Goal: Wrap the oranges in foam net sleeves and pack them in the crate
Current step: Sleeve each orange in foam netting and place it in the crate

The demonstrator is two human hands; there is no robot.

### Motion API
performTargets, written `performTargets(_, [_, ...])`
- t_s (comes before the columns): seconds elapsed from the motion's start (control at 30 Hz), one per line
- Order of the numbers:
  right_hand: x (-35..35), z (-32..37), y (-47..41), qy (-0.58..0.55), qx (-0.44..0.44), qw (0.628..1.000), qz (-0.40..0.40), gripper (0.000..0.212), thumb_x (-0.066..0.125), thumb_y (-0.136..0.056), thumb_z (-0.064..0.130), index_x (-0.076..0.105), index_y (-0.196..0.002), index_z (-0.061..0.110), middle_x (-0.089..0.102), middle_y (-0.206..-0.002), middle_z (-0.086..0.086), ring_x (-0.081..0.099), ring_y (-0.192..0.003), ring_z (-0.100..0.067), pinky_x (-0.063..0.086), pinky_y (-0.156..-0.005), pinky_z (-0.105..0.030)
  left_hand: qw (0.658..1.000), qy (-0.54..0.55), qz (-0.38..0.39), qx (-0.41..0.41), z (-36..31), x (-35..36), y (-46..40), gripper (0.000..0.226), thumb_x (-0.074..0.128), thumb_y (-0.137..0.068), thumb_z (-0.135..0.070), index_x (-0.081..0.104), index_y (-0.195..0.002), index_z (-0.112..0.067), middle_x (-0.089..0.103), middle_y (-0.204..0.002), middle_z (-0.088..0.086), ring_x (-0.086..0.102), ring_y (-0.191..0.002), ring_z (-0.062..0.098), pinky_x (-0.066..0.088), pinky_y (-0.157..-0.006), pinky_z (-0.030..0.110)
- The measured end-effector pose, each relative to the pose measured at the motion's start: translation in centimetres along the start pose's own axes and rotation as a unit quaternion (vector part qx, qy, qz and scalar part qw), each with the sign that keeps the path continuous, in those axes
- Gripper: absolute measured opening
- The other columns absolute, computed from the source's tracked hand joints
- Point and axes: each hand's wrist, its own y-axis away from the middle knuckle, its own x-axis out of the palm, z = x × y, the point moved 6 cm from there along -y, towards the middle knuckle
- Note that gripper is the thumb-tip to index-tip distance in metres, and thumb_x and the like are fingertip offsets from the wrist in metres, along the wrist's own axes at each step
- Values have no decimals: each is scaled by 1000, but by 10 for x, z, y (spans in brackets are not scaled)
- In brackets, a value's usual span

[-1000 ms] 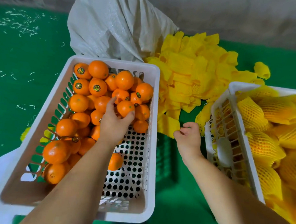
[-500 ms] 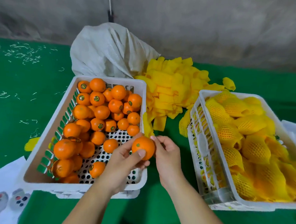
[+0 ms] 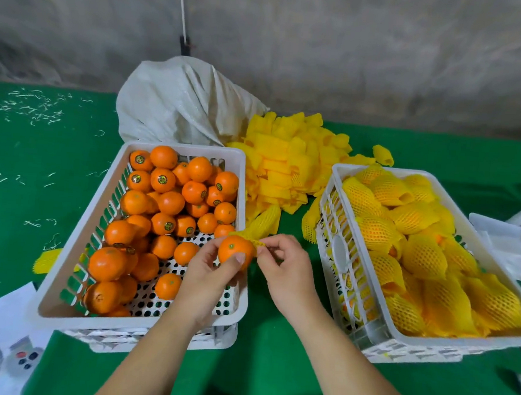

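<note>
Orange (image 3: 234, 252), bare, held by the left hand (image 3: 210, 272) above the near right corner of the left crate (image 3: 76, 247), thumb on its near face and fingers behind. The right hand (image 3: 285, 267) pinches the mouth of a yellow sleeve (image 3: 259, 229) between thumb and fingertips, touching the orange's right side; the sleeve trails up and away over the crate's rim. Both hands are thus closed on their objects. The left crate holds loose oranges, several with small round stickers; the right crate (image 3: 353, 297) is nearly full of wrapped fruit. A heap of flat sleeves (image 3: 288, 165) lies on the green tabletop (image 3: 42, 159) between the crates, in front of a white sack (image 3: 182, 104).

Handling, as judged: the orange is firm, round and moderately heavy, its peel smooth enough to roll in a loose hold, so a cupped grip around its widest part suits it. The sleeve is very light, soft and stretchy; it probably tears if pulled by a single strand, so it is best taken at opposite edges of the open mouth and spread before being drawn over the fruit. Wrapped fruit is cushioned and can be set down among the others without special care.
</note>
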Motion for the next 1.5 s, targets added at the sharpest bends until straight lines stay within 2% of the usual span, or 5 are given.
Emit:
performTargets(0.2, [11, 6, 12, 4, -51, 998, 27, 15, 57, -95, 37, 64, -108, 38, 70, -104, 17, 68, -98, -10, 56, -85, -28, 998, 2, -54, 27, 0, -7, -2, 70, 86, -77, -47, 46, -134, -56, 64, -132, 9, 72, -113, 29, 63, -89, 52])
performTargets(0.4, [17, 16, 15, 10, -62, 998, 25, 11, 47, -96, 46, 54, -105, 44, 65, -77, 17, 65, -63, -12, 53, -59, -33, 998, -17, -52, 11, -1, -4, -3, 37, 75, -85, -45, 62, -120, -44, 75, -113, 7, 75, -103, 34, 62, -87, 59])
performTargets(0.73, [26, 24, 6, 75, -119, 988, 57, 24, 57, -96, 37, 54, -119, 31, 45, -112, 21, 54, -95, 0, 48, -75, -16, 993, 73, 97, -1, -3, 7, 1, 65, 62, -93, -14, 44, -148, -43, 71, -132, 6, 70, -120, 24, 59, -91, 32])
performTargets(1.2, [15, 40, 20, 208, -288, 935, -7, 19, 67, -92, 8, 72, -110, 5, 65, -104, -6, 46, -70, -7, 51, -56, -33, 982, -41, -162, 93, -10, -12, 7, 41, 81, -75, -42, 62, -110, -34, 74, -97, -9, 70, -85, 4, 54, -76, 29])
performTargets(1.5, [12, 19, 7, 78, -115, 990, -32, 51, 57, -96, -1, 64, -139, 27, 45, -116, 7, 57, -100, -3, 55, -88, -29, 992, 20, -11, 128, -22, 4, 10, 51, 72, -91, -37, 53, -136, -23, 71, -119, 12, 71, -108, 32, 63, -85, 40])
